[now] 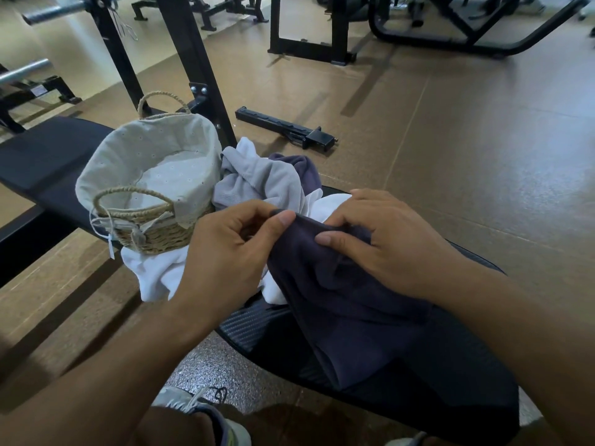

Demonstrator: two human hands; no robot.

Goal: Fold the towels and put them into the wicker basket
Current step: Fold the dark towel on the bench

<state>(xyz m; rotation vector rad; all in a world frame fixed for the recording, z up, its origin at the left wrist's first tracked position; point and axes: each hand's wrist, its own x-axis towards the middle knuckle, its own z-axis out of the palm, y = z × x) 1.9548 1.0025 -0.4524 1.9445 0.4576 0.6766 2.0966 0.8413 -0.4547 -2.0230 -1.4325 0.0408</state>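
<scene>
- Both forearms enter from the bottom corners and meet at centre frame, over the black bench (418, 391).
- Left hand (231, 246): knuckles up, fingers curled, thumb and forefinger pinching the top edge of the dark towel (347, 304).
- Right hand (380, 243): palm down, thumb and curled fingers clamped on the same edge, just beside the left grip.
- Dark towel hangs from both grips and drapes across the bench toward lower centre.
- Basket (151, 188), cloth-lined, stands on the bench at centre left; no towel shows inside.
- Unfolded pile (257, 181) of grey, white and purple towels lies between basket and hands, touching the basket.
- White towel (154, 272) is partly hidden under the basket and left hand.
- Right fingertips are buried in the cloth.
</scene>
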